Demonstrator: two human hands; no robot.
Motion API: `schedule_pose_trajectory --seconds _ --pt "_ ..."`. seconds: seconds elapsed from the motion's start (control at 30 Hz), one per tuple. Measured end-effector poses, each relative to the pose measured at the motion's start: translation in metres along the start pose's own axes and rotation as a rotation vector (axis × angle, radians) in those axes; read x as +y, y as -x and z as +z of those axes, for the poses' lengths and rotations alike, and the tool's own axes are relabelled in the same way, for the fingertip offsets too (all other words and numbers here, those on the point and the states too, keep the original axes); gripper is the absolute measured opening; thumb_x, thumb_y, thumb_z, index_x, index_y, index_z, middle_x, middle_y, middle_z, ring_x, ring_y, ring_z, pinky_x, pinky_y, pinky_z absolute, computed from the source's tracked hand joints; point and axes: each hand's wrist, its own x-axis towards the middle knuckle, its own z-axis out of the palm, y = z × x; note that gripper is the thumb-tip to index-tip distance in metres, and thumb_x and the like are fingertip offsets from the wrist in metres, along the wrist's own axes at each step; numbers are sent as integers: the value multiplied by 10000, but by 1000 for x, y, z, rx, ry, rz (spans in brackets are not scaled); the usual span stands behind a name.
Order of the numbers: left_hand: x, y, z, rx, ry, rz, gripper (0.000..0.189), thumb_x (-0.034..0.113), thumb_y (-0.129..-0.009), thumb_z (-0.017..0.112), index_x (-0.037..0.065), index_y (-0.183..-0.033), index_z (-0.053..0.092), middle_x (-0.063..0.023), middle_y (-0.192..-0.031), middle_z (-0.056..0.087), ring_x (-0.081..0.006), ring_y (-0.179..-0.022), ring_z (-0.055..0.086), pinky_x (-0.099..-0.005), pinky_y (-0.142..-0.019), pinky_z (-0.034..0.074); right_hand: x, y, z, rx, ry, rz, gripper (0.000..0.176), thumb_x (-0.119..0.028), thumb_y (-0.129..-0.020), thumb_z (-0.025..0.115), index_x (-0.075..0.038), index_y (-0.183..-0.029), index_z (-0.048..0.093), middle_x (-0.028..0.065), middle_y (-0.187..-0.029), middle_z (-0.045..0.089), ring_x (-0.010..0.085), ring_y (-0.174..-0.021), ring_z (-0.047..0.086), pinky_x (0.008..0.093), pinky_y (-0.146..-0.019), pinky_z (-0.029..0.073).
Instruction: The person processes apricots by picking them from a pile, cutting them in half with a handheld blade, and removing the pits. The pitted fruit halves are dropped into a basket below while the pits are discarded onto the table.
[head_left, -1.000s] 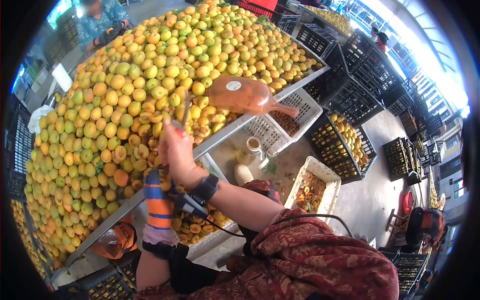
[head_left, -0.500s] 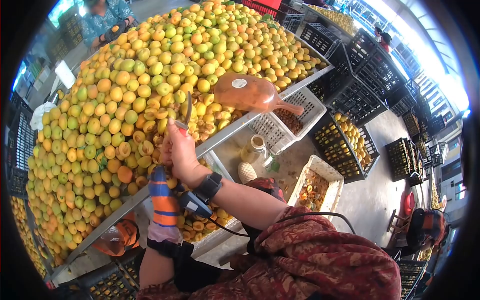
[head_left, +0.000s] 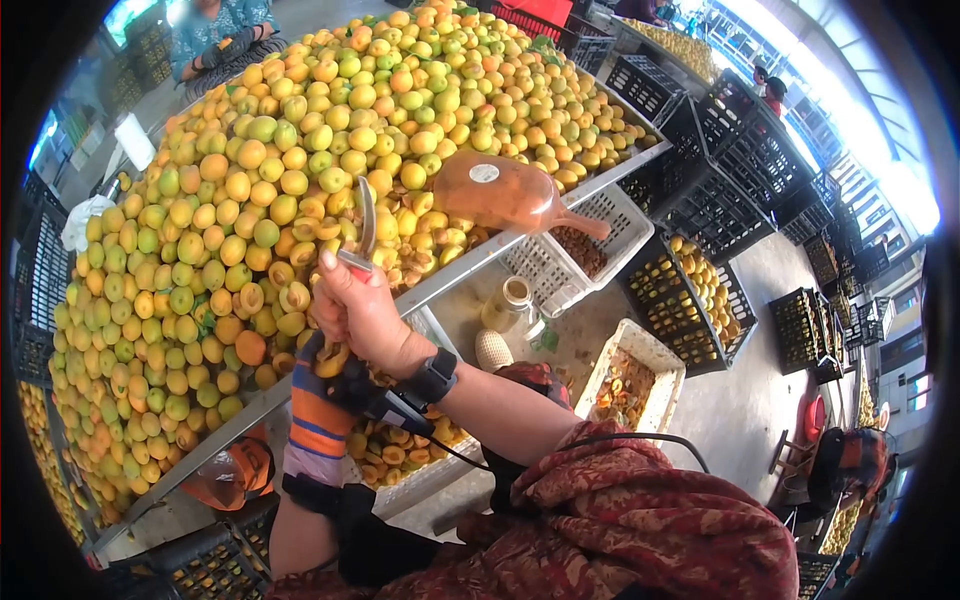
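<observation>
My right hand (head_left: 358, 312) is bare and closed around the handle of a small curved knife (head_left: 369, 225), its blade pointing up and away. Just below it, my left hand (head_left: 325, 395) wears an orange and blue striped glove with dark fingers. A cut apricot (head_left: 330, 357) shows at the left hand's fingers, close under the right hand, which partly covers it. In front of both hands a big heap of apricots (head_left: 240, 200) covers the metal-edged table (head_left: 460, 283). Several halved apricots (head_left: 410, 250) lie near the blade.
An orange plastic scoop (head_left: 500, 195) rests on the heap by the table edge. Beyond the edge are a white basket (head_left: 560, 285) with pits, a jar (head_left: 510, 300), a pale tray (head_left: 592, 385) of scraps and black crates (head_left: 715, 200). A container of halves (head_left: 395, 450) sits below my hands. Another person (head_left: 215, 45) is across the heap.
My left hand has turned and its fingers now curl under the right hand, with a cut apricot showing there. The right hand with the knife has shifted slightly left and down.
</observation>
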Motion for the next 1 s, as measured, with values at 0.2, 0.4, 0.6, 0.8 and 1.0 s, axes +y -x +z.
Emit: schedule_pose_trajectory --seconds 0.2,0.4,0.6,0.8,1.0 --pt "-17 1 6 -1 198 -196 319 337 -816 529 75 -996 555 -51 -912 603 -202 -869 575 -329 -775 444 2 -11 -9 163 -272 179 424 -408 -922 452 -151 -623 296 -19 -479 253 97 -380 239 236 -364 179" --pt "-25 -10 -17 248 1466 -663 412 451 -916 415 75 -1052 516 -93 -937 577 -200 -811 578 -369 -699 499 3 -18 -21 229 418 -196 367 -421 -837 614 -83 -763 492 27 -588 504 165 -484 493 287 -458 403" --pt "-9 -19 -31 416 1362 -689 487 512 -893 421 59 -1036 527 -89 -832 585 -181 -655 564 -297 -535 456 21 5 -14 -246 982 5 513 -486 -738 682 -19 -858 507 188 -735 580 352 -716 586 387 -650 465" --pt "4 -20 -32 426 1332 -735 551 564 -874 426 45 -1023 536 -86 -744 591 -165 -525 551 -237 -398 421 21 4 -19 -348 1004 -34 424 -385 -802 650 0 -923 520 162 -717 579 303 -659 601 369 -591 474" --pt "-31 -10 -20 370 1412 -654 455 462 -922 391 59 -1088 520 -82 -952 582 -172 -732 595 -230 -483 466 27 7 -16 -284 1119 -208 250 -213 -795 606 7 -865 510 203 -698 571 385 -668 582 407 -595 466"
